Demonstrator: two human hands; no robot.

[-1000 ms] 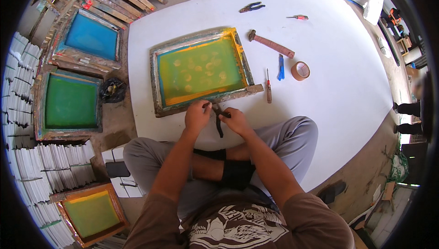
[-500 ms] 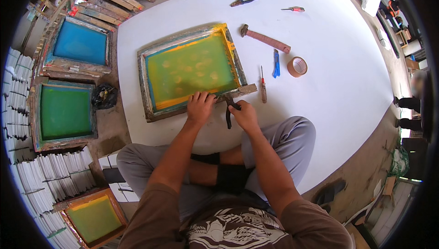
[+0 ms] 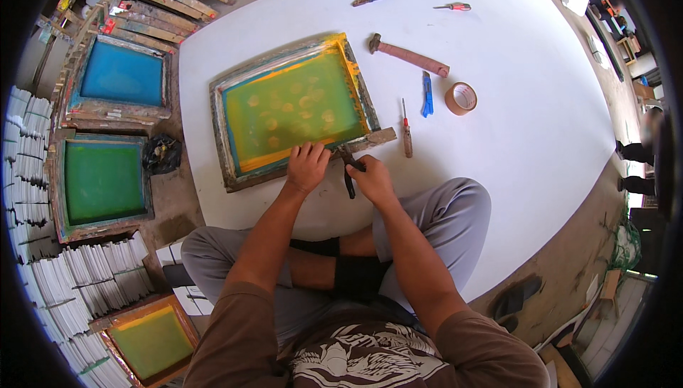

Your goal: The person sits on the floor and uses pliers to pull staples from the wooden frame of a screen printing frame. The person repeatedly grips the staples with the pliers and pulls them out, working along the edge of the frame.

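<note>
Still, both hands [image 3: 307, 166] [image 3: 371, 178] work pliers [image 3: 348, 171] at the frame [image 3: 295, 107] edge.

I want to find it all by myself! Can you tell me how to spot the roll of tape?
Look at the big white sheet spread on the floor. To the right of the wooden frame with the yellow-green screen lie a hammer, a blue cutter and a screwdriver. The roll of tape sits just right of the blue cutter: the only round, brown ring there.
</note>
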